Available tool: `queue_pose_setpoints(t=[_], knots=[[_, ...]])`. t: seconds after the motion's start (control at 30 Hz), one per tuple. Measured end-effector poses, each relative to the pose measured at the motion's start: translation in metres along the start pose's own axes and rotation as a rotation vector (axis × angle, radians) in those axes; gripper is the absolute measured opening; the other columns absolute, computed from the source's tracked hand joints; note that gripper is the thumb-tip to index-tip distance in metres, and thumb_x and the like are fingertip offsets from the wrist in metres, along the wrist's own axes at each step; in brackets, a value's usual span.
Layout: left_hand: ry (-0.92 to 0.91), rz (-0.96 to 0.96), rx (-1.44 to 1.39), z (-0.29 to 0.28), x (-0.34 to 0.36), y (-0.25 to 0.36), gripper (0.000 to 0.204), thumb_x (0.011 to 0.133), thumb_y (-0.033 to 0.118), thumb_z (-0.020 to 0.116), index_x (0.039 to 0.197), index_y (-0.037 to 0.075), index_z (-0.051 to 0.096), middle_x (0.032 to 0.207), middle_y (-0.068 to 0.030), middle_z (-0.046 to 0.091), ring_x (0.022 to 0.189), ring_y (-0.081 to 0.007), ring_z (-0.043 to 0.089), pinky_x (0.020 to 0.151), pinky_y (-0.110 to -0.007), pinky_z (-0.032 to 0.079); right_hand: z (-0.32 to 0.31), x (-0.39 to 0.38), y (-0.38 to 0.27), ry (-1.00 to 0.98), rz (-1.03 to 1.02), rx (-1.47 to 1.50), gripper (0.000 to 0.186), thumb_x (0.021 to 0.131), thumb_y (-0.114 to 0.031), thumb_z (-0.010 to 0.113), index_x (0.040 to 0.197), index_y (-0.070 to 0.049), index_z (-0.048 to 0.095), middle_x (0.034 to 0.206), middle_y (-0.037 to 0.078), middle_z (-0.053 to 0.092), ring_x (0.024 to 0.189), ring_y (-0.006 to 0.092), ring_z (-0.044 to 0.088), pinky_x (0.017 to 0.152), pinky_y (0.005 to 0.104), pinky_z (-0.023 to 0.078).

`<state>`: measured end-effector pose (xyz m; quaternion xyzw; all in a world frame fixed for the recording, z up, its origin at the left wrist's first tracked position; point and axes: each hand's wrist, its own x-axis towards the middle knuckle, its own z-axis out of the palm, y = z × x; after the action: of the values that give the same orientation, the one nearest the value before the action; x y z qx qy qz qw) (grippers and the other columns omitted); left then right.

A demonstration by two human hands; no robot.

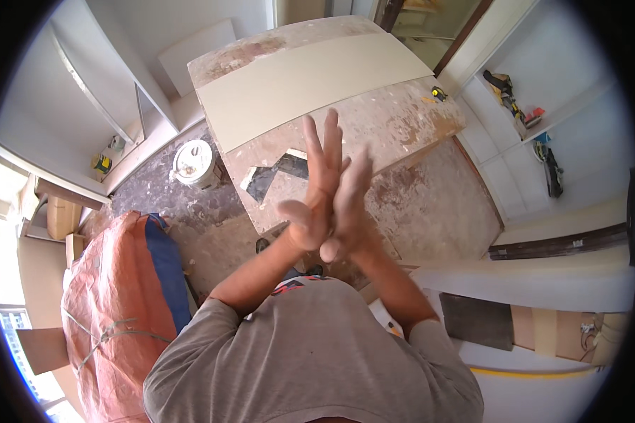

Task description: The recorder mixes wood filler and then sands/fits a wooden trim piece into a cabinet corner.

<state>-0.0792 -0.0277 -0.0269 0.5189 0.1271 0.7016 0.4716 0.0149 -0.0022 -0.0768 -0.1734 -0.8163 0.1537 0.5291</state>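
My left hand [316,185] and my right hand [351,196] are raised in front of my chest, palms against each other. Fingers of both are stretched out, with pale dust on them, and I see nothing held. The right one is slightly blurred. Beyond them stands a worn, stained work table [395,134], with a long cream board [310,84] lying across it. Nearest my left hand, at the table's near left corner, lie a dark-faced, pale-edged piece [294,166] and a similar dark piece [259,182].
A white bucket [195,161] stands on the floor left of the table. A tied orange-and-blue tarp [113,282] covers something bulky at lower left. At the table's far right is a yellow tape measure [439,93]. Tools [549,169] rest in white shelving on the right.
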Motion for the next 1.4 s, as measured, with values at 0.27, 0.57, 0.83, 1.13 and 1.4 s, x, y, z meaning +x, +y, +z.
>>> queue_pose_setpoints(t=[0.27, 0.57, 0.83, 1.13, 1.4], knots=[[0.058, -0.152, 0.072, -0.008, -0.032, -0.027, 0.13, 0.074, 0.101, 0.012, 0.163, 0.012, -0.02, 0.173, -0.0187, -0.007, 0.16, -0.0356, -0.003, 0.128, -0.052, 0.006, -0.018, 0.045, 0.01, 0.106, 0.134, -0.124, 0.119, 0.092, -0.078, 0.04, 0.162, -0.001, -0.018, 0.171, 0.027, -0.014, 0.159, 0.0407, -0.012, 0.126, 0.0551, -0.007], [0.427, -0.538, -0.954, -0.049, -0.043, -0.04, 0.105, 0.092, 0.081, 0.041, 0.162, 0.005, 0.022, 0.164, -0.0234, 0.032, 0.153, -0.0461, 0.025, 0.123, -0.059, 0.025, -0.031, 0.028, 0.053, 0.579, 0.692, 0.403, 0.082, 0.109, -0.06, 0.022, 0.164, 0.0, 0.015, 0.17, 0.02, 0.021, 0.158, 0.0301, 0.02, 0.128, 0.0461, 0.012], [0.605, -0.605, -0.96, -0.101, -0.069, -0.043, 0.089, 0.098, 0.069, 0.043, 0.161, 0.008, 0.027, 0.162, -0.0207, 0.037, 0.15, -0.0448, 0.032, 0.123, -0.06, 0.028, 0.018, -0.032, 0.0, -0.186, 0.413, 0.031, 0.027, 0.094, -0.01, 0.071, 0.119, -0.001, 0.073, 0.123, 0.016, 0.071, 0.112, 0.0324, 0.069, 0.095, 0.0395, 0.054], [0.729, -1.009, -0.038, -0.19, -0.143, -0.065, 0.079, 0.102, 0.059, 0.053, 0.159, 0.008, 0.034, 0.157, -0.0154, 0.043, 0.139, -0.0313, 0.045, 0.116, -0.049, 0.035, 0.101, -0.139, 0.111, -0.453, 0.878, -0.032, 0.024, 0.097, -0.02, 0.065, 0.113, -0.005, 0.075, 0.089, 0.013, 0.074, 0.078, 0.0314, 0.07, 0.074, 0.041, 0.056], [0.653, -0.89, 0.73, -0.352, -0.203, -0.078, 0.047, 0.099, 0.029, 0.067, 0.135, 0.0, 0.06, 0.127, -0.0131, 0.069, 0.112, -0.0244, 0.065, 0.098, -0.039, 0.051, 0.141, -0.148, 0.197, -0.592, 1.496, -0.064, 0.031, 0.099, -0.032, 0.062, 0.1, -0.003, 0.074, 0.086, 0.01, 0.076, 0.072, 0.0288, 0.071, 0.07, 0.0406, 0.055]])
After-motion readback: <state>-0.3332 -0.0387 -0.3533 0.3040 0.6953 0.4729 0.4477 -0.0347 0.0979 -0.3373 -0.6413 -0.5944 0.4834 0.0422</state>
